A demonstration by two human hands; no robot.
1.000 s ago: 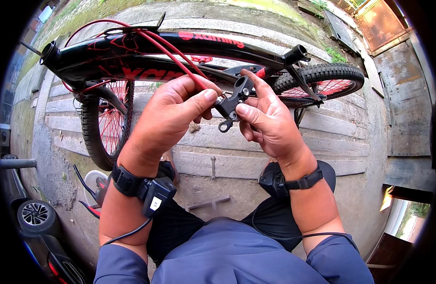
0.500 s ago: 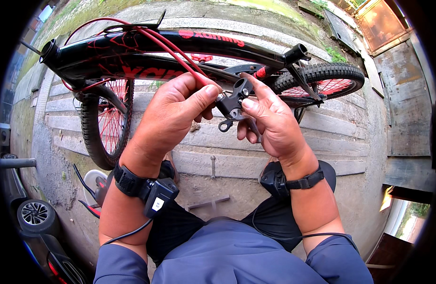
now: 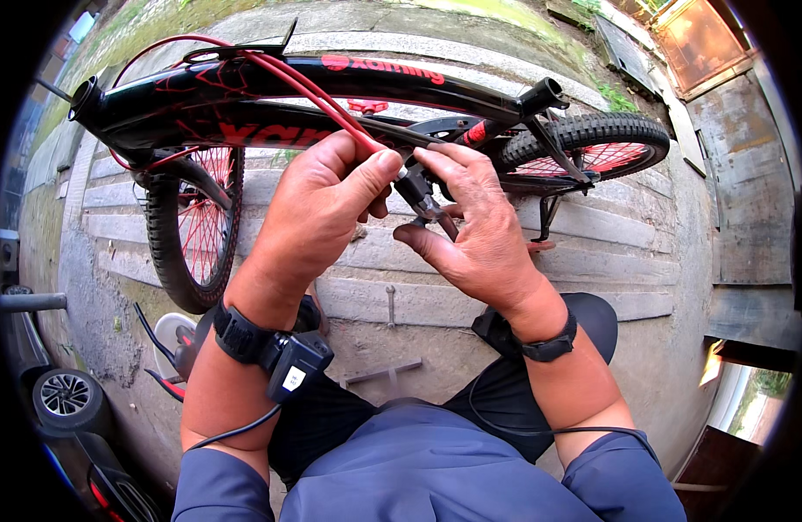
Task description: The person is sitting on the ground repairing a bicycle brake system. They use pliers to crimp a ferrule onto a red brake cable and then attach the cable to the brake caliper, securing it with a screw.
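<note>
My left hand [image 3: 322, 191] pinches the end of a red cable [image 3: 331, 104] between thumb and fingers, right beside a black brake lever [image 3: 416, 190]. Around that lever wraps my right hand [image 3: 483, 222], its fingers over the top and its thumb low by the lever's pivot; the hand covers most of the clamp and blade. Behind both hands lies a black and red bicycle frame [image 3: 192, 117], from which the red cables run down to the lever. No handlebar shows on the frame's open head tube [image 3: 86, 97].
The front wheel [image 3: 187, 228] is at left, the rear wheel [image 3: 597, 143] at right. A wrench [image 3: 390, 306] and a T-shaped metal bar [image 3: 385, 372] lie on the ground between my legs. A white round container [image 3: 174, 335] stands at left, near a car wheel [image 3: 67, 393].
My right hand has turned over the brake lever, bringing its fingers across the top and hiding the clamp. My left hand keeps its pinch on the cable.
</note>
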